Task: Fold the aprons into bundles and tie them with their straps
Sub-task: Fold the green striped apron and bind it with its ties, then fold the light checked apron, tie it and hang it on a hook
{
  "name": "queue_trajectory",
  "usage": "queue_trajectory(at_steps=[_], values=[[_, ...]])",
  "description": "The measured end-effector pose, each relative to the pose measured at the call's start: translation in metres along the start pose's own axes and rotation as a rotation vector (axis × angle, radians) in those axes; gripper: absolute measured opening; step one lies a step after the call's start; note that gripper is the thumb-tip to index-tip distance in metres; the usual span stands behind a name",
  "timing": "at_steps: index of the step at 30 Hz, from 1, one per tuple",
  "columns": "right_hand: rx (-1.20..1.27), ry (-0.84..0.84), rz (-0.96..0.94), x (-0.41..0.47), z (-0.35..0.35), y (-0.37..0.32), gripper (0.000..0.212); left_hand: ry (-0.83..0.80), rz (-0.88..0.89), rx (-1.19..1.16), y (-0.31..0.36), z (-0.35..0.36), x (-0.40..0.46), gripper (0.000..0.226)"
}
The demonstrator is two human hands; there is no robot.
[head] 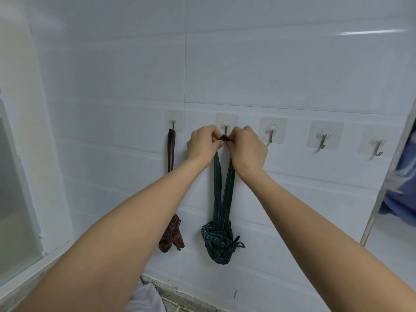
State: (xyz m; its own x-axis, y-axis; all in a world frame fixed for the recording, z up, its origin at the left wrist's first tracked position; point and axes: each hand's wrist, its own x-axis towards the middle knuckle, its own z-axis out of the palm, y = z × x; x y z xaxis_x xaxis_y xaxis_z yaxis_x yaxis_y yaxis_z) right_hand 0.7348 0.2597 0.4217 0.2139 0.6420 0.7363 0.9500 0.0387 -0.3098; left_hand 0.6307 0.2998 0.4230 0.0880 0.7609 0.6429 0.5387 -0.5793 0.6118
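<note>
A dark green striped apron bundle (217, 243), tied with its cords, hangs against the white tiled wall by its long neck strap (221, 188). The strap's top loop sits at the second wall hook (225, 129). My left hand (203, 143) and my right hand (246, 146) both pinch that loop, one on each side of the hook. To the left, a brown striped apron bundle (171, 236) hangs by its own strap (171, 149) from the first hook (173, 124).
Three more adhesive hooks (271, 135) (323, 141) (377, 149) stand bare along the wall to the right. A window frame (20, 244) is at the left. Blue cloth (403, 176) hangs at the right edge. A speckled counter edge (180, 298) shows below.
</note>
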Motion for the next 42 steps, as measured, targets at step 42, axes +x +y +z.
queue_trajectory(at_steps=[42], values=[[0.391, -0.394, -0.279, -0.146, 0.099, -0.046, 0.019, -0.065, -0.261, 0.090, -0.143, -0.069, -0.126, 0.021]])
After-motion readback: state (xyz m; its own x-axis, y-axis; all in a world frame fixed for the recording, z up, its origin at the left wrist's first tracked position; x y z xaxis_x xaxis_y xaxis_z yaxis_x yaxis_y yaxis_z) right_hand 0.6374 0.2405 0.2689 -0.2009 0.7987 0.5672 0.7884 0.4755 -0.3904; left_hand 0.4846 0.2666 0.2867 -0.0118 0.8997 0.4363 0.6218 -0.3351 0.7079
